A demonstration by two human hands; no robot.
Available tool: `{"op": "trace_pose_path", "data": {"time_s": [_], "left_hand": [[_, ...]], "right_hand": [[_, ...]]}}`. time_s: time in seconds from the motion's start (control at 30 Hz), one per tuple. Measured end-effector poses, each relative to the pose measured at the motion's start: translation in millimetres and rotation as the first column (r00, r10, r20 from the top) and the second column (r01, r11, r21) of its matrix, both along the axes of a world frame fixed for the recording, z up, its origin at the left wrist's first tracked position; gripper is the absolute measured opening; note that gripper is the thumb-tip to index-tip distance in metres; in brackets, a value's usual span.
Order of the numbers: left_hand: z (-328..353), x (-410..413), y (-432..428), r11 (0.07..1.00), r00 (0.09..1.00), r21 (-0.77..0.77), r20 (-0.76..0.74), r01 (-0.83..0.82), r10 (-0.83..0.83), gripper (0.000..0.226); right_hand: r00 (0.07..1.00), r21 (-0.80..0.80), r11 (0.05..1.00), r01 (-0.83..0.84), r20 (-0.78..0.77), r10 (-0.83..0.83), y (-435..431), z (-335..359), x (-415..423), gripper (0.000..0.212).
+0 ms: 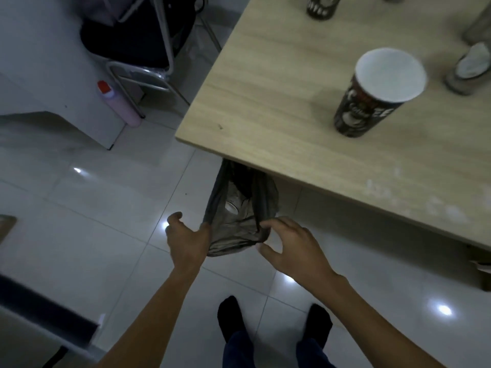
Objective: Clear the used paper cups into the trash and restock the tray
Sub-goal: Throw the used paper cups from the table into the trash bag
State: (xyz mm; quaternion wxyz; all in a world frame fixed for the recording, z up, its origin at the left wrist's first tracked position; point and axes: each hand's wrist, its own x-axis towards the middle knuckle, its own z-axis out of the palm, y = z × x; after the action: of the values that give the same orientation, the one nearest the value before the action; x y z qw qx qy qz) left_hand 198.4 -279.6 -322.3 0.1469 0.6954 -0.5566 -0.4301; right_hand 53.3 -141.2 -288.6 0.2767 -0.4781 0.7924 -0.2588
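As you stand at the corner of the desk, your left grip hooks its thumb over one side of the dark trash bag, its other fingers loose. Your right grip pinches the opposite side, holding the mouth open below the desk's edge. A used cup lies inside; another paper cup stands upright on the desk.

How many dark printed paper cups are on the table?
2: an upright cup in the middle of the table, a cropped cup at the top edge. Pale blurred shapes at right may be more.
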Motion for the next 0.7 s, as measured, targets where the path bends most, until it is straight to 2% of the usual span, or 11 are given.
{"op": "trace_pose_path", "data": {"time_s": [0.13,0.23,0.3,0.43,0.57,0.7], "left_hand": [[58,-25,32,0.96,0.993,-0.281,-0.119,-0.019,-0.015,0.049],[97,-45,57,0.889,0.969,-0.458,-0.215,0.01,-0.121,0.037],[121,-62,70,0.843,0.939,-0.535,-0.265,0.048,-0.222,0.037],[157,-113,80,0.776,0.872,-0.608,-0.274,0.169,-0.405,0.055],[171,-164,70,0.78,0.843,-0.562,-0.247,0.277,-0.477,0.077],[170,-204,61,0.768,0.851,-0.565,-0.203,0.303,-0.485,0.101]], "right_hand": [[0.999,-0.235,0.971,0.039,-0.014,-0.044,37,71,-19,0.036],[0.985,-0.425,0.903,0.072,-0.111,-0.131,60,117,-37,0.025],[0.958,-0.494,0.866,0.077,-0.203,-0.201,70,134,-55,0.025],[0.88,-0.417,0.906,0.077,-0.398,-0.258,78,132,-94,0.043],[0.873,-0.229,0.973,0.027,-0.468,-0.135,76,107,-108,0.061],[0.846,-0.099,0.994,-0.046,-0.533,-0.014,82,85,-112,0.062]]}}
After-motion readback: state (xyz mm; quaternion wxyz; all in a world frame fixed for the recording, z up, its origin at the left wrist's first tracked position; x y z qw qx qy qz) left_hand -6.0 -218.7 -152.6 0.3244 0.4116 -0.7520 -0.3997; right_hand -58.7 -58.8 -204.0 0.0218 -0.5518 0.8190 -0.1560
